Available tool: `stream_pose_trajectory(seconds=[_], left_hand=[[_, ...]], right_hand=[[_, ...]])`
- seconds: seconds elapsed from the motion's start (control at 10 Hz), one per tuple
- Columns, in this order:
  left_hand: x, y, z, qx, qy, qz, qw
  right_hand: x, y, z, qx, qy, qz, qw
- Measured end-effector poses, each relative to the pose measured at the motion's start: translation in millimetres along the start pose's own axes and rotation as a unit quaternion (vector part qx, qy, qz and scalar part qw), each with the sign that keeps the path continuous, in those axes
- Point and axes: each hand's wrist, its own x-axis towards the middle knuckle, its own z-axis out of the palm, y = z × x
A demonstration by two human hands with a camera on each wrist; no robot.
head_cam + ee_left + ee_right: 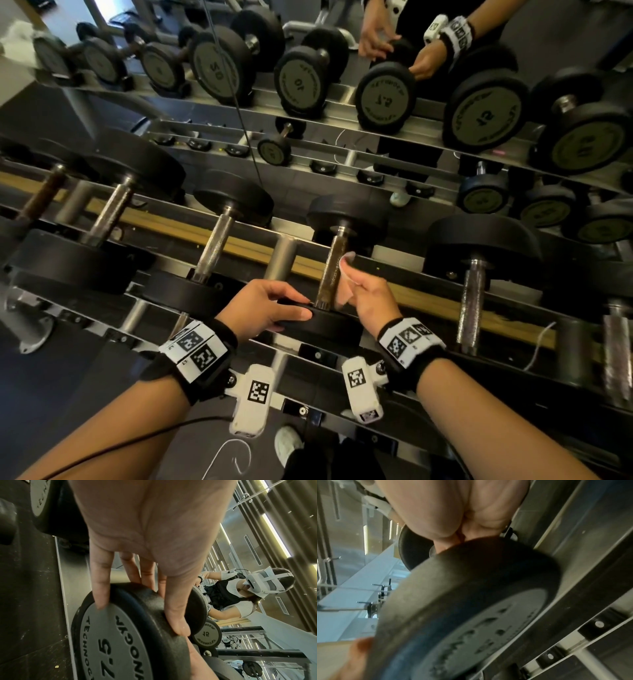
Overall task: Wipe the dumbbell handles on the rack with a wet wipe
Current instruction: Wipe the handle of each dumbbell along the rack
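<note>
A black 7.5 dumbbell (330, 267) lies across the rack's top rails, its brown, worn handle pointing away from me. My left hand (301, 305) grips the rim of its near head (120, 635), fingers curled over the top and thumb on the side. My right hand (352, 284) pinches a pale pink cloth (346, 274) and holds it against the right side of the handle. In the right wrist view the near head (471, 608) fills the frame and hides that hand's fingers and the cloth; only the palm (453, 520) shows.
More dumbbells (219, 240) sit left and right on the same metal rack (284, 253). A heavier one (474, 281) is close on the right. A mirror behind the rack reflects the weights and me (387, 102). My shoe (287, 442) and a loose cable (137, 442) are below.
</note>
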Motion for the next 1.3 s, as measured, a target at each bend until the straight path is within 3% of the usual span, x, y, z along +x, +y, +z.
stream_pose_trajectory(seconds=[0.1, 0.2, 0.3, 0.4, 0.5, 0.6, 0.7, 0.8, 0.9, 1.0, 1.2, 1.3], left_hand=[[2, -1, -2, -0.002, -0.009, 0.001, 1.0], [4, -3, -3, -0.003, -0.017, 0.002, 1.0], [5, -4, -3, -0.009, -0.014, 0.002, 1.0], [5, -5, -3, -0.01, -0.007, 0.0, 1.0], [4, -5, -2, -0.011, -0.006, 0.002, 1.0], [5, -5, -2, -0.01, -0.002, 0.002, 1.0], [6, -5, -3, -0.008, -0.001, -0.002, 1.0], [5, -4, -2, -0.013, -0.006, -0.001, 1.0], [5, -4, -2, -0.016, -0.006, 0.003, 1.0], [7, -5, -3, -0.019, -0.018, 0.007, 1.0], [12, -4, -8, -0.014, -0.052, 0.005, 0.999], [13, -4, -8, -0.01, -0.052, 0.004, 0.999]], right_hand=[[-6, 6, -8, -0.043, -0.039, 0.038, 0.998], [2, -1, -14, 0.022, -0.04, 0.057, 0.997], [19, -11, -22, -0.033, 0.049, 0.016, 0.998], [39, -12, -21, -0.082, 0.311, 0.007, 0.947], [27, -29, -3, 0.502, -0.001, 0.114, 0.857], [16, -20, 2, 0.141, 0.026, 0.005, 0.99], [19, -5, -3, 0.015, -0.002, -0.025, 1.0], [24, 4, -8, -0.155, -0.02, -0.079, 0.985], [18, 5, -6, -0.16, -0.042, -0.088, 0.982], [8, 13, -9, -0.106, -0.053, -0.042, 0.992], [6, 2, -18, 0.032, -0.131, 0.103, 0.986], [24, -16, -31, -0.01, -0.061, 0.058, 0.996]])
